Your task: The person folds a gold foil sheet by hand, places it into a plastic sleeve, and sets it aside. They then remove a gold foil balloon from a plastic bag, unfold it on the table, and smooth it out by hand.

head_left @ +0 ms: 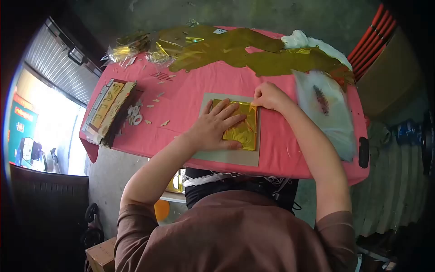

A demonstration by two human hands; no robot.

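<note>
A folded sheet of shiny gold foil film (242,136) lies on a grey board (226,157) near the front of the table. My left hand (216,124) rests flat on the film's left part with its fingers spread. At the film's upper right corner, my right hand (269,97) has its fingers pinched together on the edge. The right fingertips are partly hidden, but the corner of the film appears to be between them.
A pink cloth (281,145) covers the table. Long gold film pieces (272,61) lie across its back, beside crumpled packets (131,47). Clear plastic bags (324,113) lie at right. A layered block (111,109) with small cut scraps (134,115) sits at left.
</note>
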